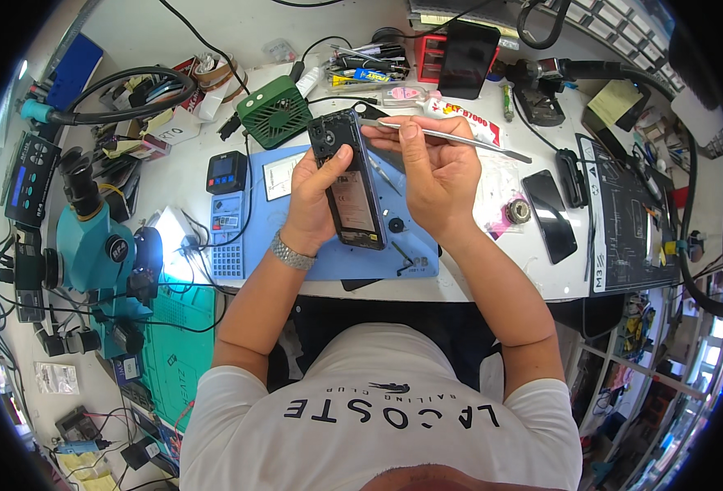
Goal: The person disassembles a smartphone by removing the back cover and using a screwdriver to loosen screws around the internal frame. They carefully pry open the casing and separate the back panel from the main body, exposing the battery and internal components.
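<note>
My left hand (309, 196) grips an opened smartphone (355, 209) with its back cover off, so the battery and inner parts show. The thumb lies over the upper part of the phone. My right hand (445, 176) pinches a slim metal pry tool (499, 150) between thumb and fingers. One flat end of the tool is at the phone's top right edge; whether it touches cannot be told. Beneath both hands lies a blue repair mat (284, 245), with a small black round part (396, 224) on it.
A green fan (275, 112) stands behind the phone, beside a small black device (226, 172). A teal microscope (99, 237) is at the left. To the right lie a glue tube (464, 114), a black phone (550, 216) and a dark mat (623, 237).
</note>
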`<action>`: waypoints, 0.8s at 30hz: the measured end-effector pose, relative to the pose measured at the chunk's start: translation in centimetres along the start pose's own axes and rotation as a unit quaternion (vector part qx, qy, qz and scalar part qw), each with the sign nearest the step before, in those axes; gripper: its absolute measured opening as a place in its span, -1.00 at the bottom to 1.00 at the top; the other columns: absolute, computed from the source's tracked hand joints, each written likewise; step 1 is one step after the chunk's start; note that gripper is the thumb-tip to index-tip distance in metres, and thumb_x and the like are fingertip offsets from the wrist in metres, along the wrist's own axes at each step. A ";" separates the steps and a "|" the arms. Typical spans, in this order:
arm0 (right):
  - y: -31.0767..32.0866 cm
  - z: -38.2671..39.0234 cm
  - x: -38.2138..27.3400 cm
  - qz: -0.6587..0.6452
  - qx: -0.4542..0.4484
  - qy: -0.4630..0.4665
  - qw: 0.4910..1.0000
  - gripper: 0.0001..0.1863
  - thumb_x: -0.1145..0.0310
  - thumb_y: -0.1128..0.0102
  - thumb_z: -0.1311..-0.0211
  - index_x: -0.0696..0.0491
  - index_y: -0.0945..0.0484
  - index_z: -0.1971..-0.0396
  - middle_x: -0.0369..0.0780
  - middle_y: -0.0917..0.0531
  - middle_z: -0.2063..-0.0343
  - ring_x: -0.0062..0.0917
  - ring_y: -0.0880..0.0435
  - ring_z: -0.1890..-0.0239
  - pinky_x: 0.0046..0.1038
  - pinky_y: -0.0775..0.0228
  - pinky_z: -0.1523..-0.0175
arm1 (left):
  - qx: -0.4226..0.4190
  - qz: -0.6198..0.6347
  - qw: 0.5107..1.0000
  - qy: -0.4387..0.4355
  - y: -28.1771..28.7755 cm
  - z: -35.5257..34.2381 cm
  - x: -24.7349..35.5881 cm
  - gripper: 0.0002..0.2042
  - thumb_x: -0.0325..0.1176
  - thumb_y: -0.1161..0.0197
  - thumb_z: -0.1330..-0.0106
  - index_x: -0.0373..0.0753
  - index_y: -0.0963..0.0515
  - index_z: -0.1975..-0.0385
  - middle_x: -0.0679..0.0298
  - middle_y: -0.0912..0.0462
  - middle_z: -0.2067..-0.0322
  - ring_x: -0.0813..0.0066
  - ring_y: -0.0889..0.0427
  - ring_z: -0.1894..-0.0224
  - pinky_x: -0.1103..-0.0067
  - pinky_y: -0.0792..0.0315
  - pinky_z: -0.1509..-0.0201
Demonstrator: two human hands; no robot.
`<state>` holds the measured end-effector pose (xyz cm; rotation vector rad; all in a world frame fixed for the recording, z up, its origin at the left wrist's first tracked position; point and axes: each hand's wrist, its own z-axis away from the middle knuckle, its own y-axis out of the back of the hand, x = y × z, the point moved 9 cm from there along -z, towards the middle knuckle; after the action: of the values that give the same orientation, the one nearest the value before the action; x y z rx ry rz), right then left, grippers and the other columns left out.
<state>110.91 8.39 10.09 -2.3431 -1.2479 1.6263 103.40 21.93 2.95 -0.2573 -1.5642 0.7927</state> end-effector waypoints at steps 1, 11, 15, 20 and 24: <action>-0.1 0.2 0.0 -0.004 0.001 0.007 1.000 -0.85 0.48 -0.04 -0.63 0.20 -0.30 0.01 0.13 -0.67 0.01 -0.10 -0.78 -0.07 -0.19 -0.72 -0.21 | -0.002 -0.003 1.000 -0.003 -0.2 0.0 0.1 -0.75 -0.29 -0.32 -0.51 -0.20 -0.58 -0.08 0.33 -0.73 0.08 0.58 -0.72 0.11 0.56 -0.67 0.04; -0.4 0.7 0.3 -0.005 0.004 -0.018 1.000 -0.85 0.50 -0.02 -0.63 0.24 -0.27 0.06 0.17 -0.66 0.01 -0.07 -0.78 -0.07 -0.16 -0.73 -0.22 | -0.014 0.005 0.999 -0.037 0.5 0.0 0.4 -0.78 -0.33 -0.23 -0.57 -0.19 -0.58 -0.12 0.33 -0.73 0.05 0.61 -0.72 0.06 0.55 -0.69 0.02; 0.0 0.6 0.7 -0.017 0.031 -0.056 0.998 -0.84 0.49 -0.03 -0.62 0.24 -0.28 0.08 0.16 -0.69 0.04 -0.10 -0.80 -0.03 -0.18 -0.73 -0.19 | 0.018 -0.016 0.998 -0.059 0.2 0.1 0.8 -0.78 -0.37 -0.35 -0.49 -0.19 -0.59 -0.07 0.34 -0.75 0.09 0.63 -0.72 0.11 0.59 -0.63 0.00; 0.6 0.6 0.9 -0.008 0.047 -0.089 0.995 -0.84 0.44 0.00 -0.65 0.22 -0.30 0.15 0.13 -0.72 0.07 -0.09 -0.81 -0.01 -0.13 -0.73 -0.18 | 0.024 -0.080 0.992 -0.099 0.6 0.2 1.1 -0.74 -0.38 -0.40 -0.46 -0.21 -0.58 -0.07 0.34 -0.75 0.09 0.66 -0.70 0.10 0.61 -0.59 -0.04; 0.5 0.5 0.8 -0.011 0.036 -0.092 0.995 -0.86 0.48 -0.01 -0.63 0.23 -0.30 0.16 0.15 -0.71 0.06 -0.12 -0.81 -0.01 -0.14 -0.72 -0.19 | 0.028 -0.086 0.989 -0.113 0.5 0.4 1.3 -0.72 -0.37 -0.43 -0.44 -0.22 -0.56 -0.07 0.34 -0.75 0.08 0.67 -0.69 0.10 0.62 -0.59 -0.03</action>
<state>110.90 8.34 8.98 -2.1726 -1.2169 1.8828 102.69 22.96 3.68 0.0104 -1.7464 0.7473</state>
